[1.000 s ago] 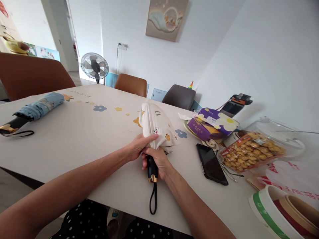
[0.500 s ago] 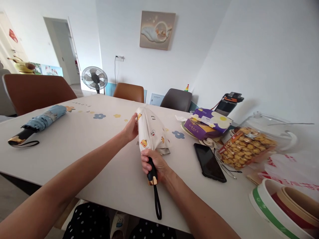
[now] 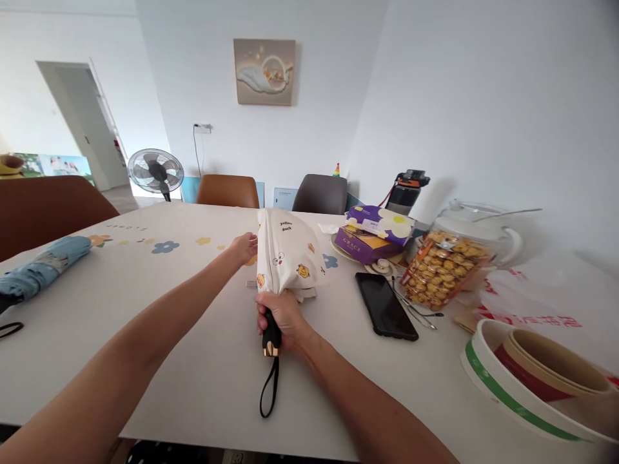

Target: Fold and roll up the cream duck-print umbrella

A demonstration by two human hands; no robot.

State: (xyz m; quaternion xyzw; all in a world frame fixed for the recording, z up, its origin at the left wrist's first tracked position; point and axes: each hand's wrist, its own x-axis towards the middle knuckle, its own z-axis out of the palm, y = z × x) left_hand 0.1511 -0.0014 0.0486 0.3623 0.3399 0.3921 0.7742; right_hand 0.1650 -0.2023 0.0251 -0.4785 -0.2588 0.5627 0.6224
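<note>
Item, white folding umbrella [image 3: 290, 258]: standing before you at the middle of the worktop [image 3: 203, 367], its handle end towards you; canopy [image 3: 271, 245] of thin off-white cloth, loosely gathered, creased lengthwise into a broad wedge, its lower right corner spreading in loose folds; printed with small yellow-orange cartoon figures, a wide-eyed face and the dark words "yellow duck"; handle [image 3: 271, 330] black and cylindrical, with a shiny gold-toned end; strap [image 3: 269, 390] a narrow black loop hanging from that end.

Your right hand [image 3: 283, 316]: fingers wrapped around the upper handle, gripping it just below the cloth; your left hand [image 3: 244, 248]: fingers loosely extended at the canopy's left edge, holding nothing that shows; whether they touch the fabric, you cannot tell.

Surroundings: worktop smooth and pale, with flat printed flowers [image 3: 165, 247] in blue and yellow; to your left, a blue umbrella [image 3: 46, 264], its wrinkled cloth furled into a bundle; to your right, a slim black phone [image 3: 387, 306], glossy and rectangular; beyond it, a purple box [image 3: 365, 245] with crisp edges, and a see-through pack of knobbly golden biscuits [image 3: 440, 264]; nearer, a crinkled white plastic bag [image 3: 546, 290] with red print.
</note>
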